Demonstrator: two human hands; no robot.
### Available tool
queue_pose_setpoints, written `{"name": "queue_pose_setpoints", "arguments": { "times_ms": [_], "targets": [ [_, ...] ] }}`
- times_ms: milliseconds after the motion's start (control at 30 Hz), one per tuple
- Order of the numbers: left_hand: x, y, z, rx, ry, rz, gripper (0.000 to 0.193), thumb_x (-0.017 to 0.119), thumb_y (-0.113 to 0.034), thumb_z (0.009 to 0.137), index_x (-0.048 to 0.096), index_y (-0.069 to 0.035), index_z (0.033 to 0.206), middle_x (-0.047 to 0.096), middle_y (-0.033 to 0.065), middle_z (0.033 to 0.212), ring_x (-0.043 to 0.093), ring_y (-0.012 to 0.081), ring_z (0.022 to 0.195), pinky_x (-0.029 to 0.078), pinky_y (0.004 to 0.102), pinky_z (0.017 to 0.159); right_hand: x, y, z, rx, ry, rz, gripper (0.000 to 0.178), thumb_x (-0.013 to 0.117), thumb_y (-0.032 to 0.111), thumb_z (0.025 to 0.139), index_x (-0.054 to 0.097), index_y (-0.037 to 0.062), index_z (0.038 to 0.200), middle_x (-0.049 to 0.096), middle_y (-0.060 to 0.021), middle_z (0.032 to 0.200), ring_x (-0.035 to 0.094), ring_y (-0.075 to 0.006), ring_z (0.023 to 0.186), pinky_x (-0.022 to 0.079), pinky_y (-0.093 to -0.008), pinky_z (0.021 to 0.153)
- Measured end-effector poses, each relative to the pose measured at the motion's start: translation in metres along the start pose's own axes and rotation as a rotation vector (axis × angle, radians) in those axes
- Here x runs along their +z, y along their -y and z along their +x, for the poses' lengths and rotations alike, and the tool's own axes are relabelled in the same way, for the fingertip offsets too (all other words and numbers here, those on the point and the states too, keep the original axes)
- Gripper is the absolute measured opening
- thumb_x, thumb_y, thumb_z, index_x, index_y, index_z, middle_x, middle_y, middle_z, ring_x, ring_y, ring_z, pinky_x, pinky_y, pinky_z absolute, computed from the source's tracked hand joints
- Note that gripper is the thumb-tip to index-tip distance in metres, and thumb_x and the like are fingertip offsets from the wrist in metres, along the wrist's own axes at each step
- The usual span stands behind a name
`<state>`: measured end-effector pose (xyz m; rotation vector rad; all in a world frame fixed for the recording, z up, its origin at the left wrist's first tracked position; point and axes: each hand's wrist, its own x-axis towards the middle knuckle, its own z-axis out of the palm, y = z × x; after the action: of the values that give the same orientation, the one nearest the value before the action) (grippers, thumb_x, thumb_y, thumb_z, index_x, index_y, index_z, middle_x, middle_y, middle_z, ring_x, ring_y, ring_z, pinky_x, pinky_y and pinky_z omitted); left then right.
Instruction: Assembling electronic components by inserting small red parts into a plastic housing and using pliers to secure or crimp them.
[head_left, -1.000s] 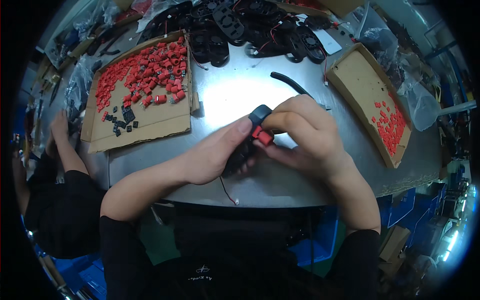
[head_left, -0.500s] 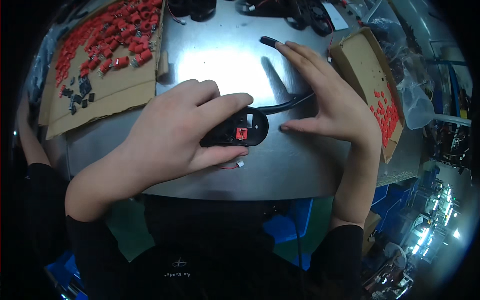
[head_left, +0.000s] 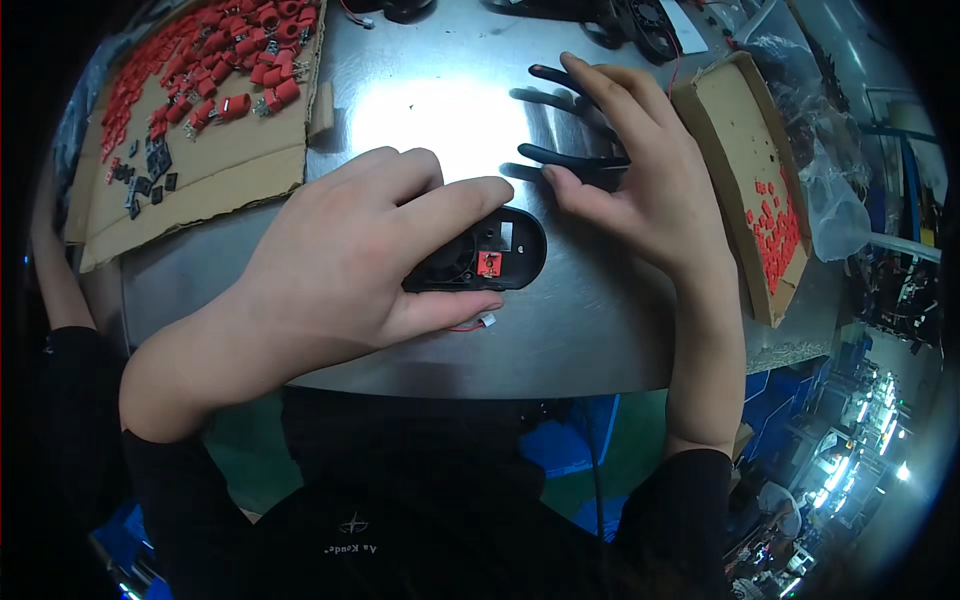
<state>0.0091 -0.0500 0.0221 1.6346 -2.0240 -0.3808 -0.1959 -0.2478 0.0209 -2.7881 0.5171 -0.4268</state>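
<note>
My left hand [head_left: 350, 235] grips an oblong black plastic housing [head_left: 532, 250] from above, its index finger over the far edge and thumb along the near one. Part of a round fan [head_left: 445, 262] shows in the housing, partly under my fingers. A square red part [head_left: 489, 263] sits near the housing's right end. From beneath my thumb comes a red wire with a small white connector [head_left: 487, 321]. My right hand [head_left: 655, 170], fingers curled and thumb apart, is around a black two-armed tool [head_left: 565, 156]. Its dark arms spread leftward, low over the table; their inner ends are hidden by my hand.
A cardboard tray [head_left: 215, 205] of red and black parts lies at the left. On the right stands a cardboard box [head_left: 735, 130] with small red pieces. More black housings [head_left: 645, 25] are at the far edge. Another person's forearm [head_left: 55, 270] shows at far left.
My right hand has drawn slightly back to the left and curled more. The tool's lower arm has shifted away from the housing toward the far side. My left hand keeps its grip.
</note>
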Motion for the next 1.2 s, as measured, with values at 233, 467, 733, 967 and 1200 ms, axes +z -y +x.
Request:
{"name": "queue_pose_setpoints", "arguments": {
  "times_ms": [233, 467, 733, 967, 1200],
  "targets": [
    [-0.008, 0.005, 0.001, -0.007, -0.005, 0.008, 0.062, 0.085, -0.038, 0.084, 0.065, -0.012, 0.136, 0.062, 0.011, 0.098, 0.063, 0.0289, 0.09, 0.051, 0.0399, 0.077, 0.003, 0.003, 0.005, -0.056, -0.019, -0.073, 0.08, 0.081, 0.044, 0.086, 0.054, 0.0077, 0.152, 0.057, -0.0237, 0.14, 0.061, -0.0403, 0.125, 0.052, -0.0463, 0.106],
    [-0.023, 0.008, 0.002, -0.017, -0.059, 0.047, 0.065, 0.081, -0.036, 0.086, 0.058, -0.004, 0.138, 0.065, 0.0189, 0.11, 0.068, 0.0348, 0.103, 0.057, 0.0441, 0.088, -0.001, 0.002, -0.001, 0.086, 0.14, -0.103, 0.089, 0.071, 0.059, 0.089, 0.044, 0.0154, 0.162, 0.038, -0.0252, 0.164, 0.04, -0.0453, 0.15, 0.036, -0.0538, 0.123],
    [-0.171, 0.131, -0.018, -0.502, -0.279, 0.203, 0.066, 0.082, -0.035, 0.085, 0.058, -0.002, 0.137, 0.074, 0.0198, 0.109, 0.073, 0.0288, 0.093, 0.059, 0.0405, 0.086, -0.003, 0.007, -0.001, 0.09, 0.177, -0.059, 0.09, 0.069, 0.062, 0.087, 0.048, 0.013, 0.159, 0.036, -0.0237, 0.165, 0.034, -0.0431, 0.153, 0.031, -0.0559, 0.126],
    [-0.222, 0.23, 0.019, -0.499, -0.452, 0.976, 0.055, 0.072, -0.041, 0.091, 0.066, -0.008, 0.133, 0.07, 0.0215, 0.121, 0.067, 0.0409, 0.112, 0.054, 0.0498, 0.099, -0.008, 0.003, -0.002, 0.054, 0.178, -0.038, 0.086, 0.07, 0.058, 0.09, 0.048, 0.0107, 0.159, 0.033, -0.0248, 0.167, 0.034, -0.0438, 0.153, 0.031, -0.0553, 0.126],
    [-0.083, 0.104, 0.111, -0.218, -0.071, 0.567, 0.049, 0.073, -0.05, 0.088, 0.076, -0.01, 0.116, 0.068, 0.0217, 0.123, 0.063, 0.0409, 0.12, 0.051, 0.0545, 0.095, 0.009, -0.007, -0.005, -0.018, 0.089, -0.034, 0.084, 0.073, 0.057, 0.088, 0.053, 0.0094, 0.154, 0.038, -0.0282, 0.162, 0.04, -0.0475, 0.148, 0.031, -0.0528, 0.125]
  ]
}}
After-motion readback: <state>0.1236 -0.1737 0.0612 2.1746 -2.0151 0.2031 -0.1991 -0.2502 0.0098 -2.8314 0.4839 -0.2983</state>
